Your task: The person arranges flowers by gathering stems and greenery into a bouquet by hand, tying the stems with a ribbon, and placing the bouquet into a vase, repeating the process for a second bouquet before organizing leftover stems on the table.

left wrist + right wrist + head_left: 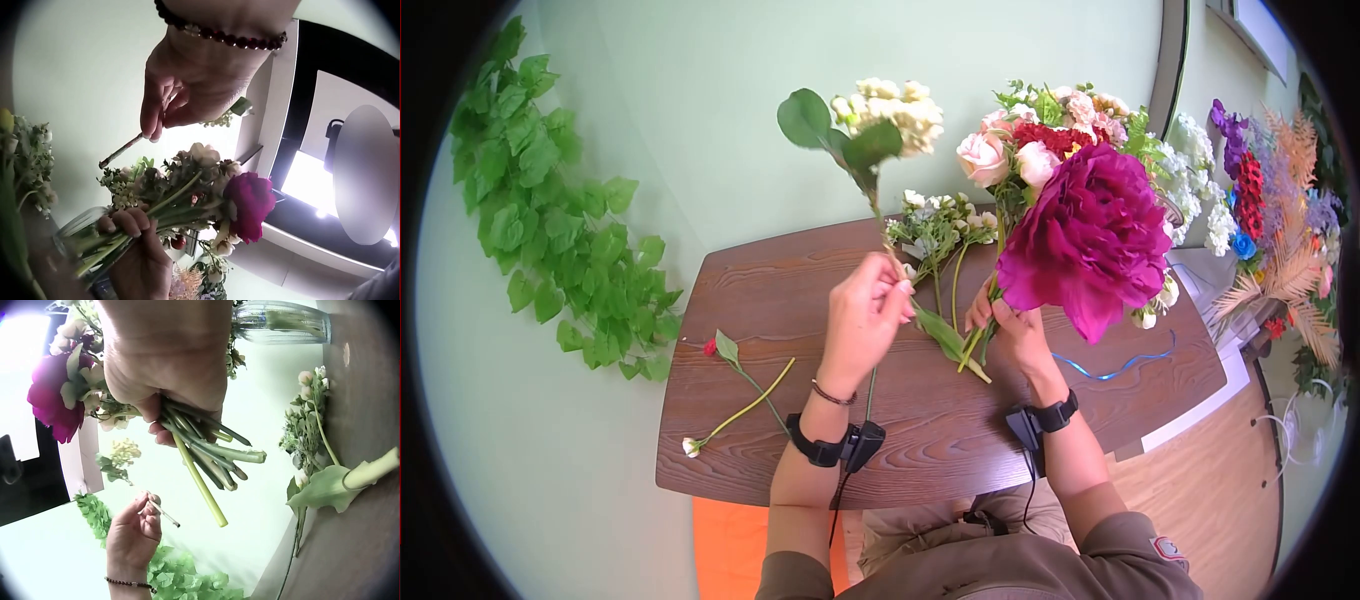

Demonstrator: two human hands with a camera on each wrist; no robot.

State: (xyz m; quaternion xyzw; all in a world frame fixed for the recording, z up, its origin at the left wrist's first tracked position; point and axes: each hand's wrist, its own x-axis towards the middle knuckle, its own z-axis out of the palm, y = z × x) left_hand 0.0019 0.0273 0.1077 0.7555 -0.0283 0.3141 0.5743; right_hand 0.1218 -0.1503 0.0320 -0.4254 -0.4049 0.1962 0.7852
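Pinching the cream sprig low on its stem, my left hand holds it nearly upright, left of the bouquet and apart from it. Over the worktop, my right hand grips the bouquet's bundled stems, apart from my left.

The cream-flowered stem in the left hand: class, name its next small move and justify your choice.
Probably bring the cream-flowered stem across to the bouquet: the left hand pinches it, still apart from the bunch, while the right hand grips the bouquet's gathered stems.
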